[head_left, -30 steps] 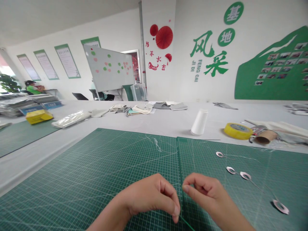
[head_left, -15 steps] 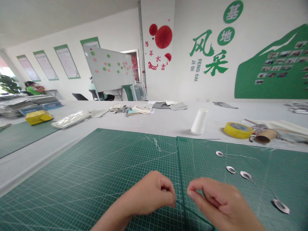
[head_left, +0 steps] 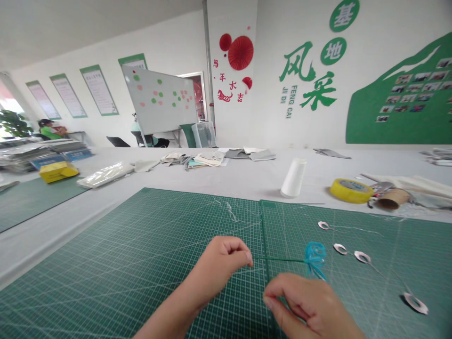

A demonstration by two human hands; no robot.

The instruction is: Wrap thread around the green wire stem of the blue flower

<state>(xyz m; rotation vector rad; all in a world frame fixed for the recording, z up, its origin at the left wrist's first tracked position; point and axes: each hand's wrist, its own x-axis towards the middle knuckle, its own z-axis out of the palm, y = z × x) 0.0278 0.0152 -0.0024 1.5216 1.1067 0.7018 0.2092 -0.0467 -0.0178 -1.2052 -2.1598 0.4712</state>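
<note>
The left hand's [head_left: 228, 259] grip pinches the stem [head_left: 280, 259] by one end, probably leaving the flower [head_left: 315, 254] free, over mats [head_left: 141, 254] short of the tabletop's [head_left: 212, 179] far edge. The right hand's [head_left: 307, 301] fingertips press together; whether on thread, I cannot tell.

Light grey table [head_left: 254, 176]'s got two gridded green cutting mats [head_left: 169, 226] side by side, another mat [head_left: 38, 200] off left. Past those: white thread cone [head_left: 294, 179], yellow tape roll [head_left: 351, 191] next to a cardboard tube [head_left: 392, 198], plus fabric scraps [head_left: 208, 159] toward the back.
</note>
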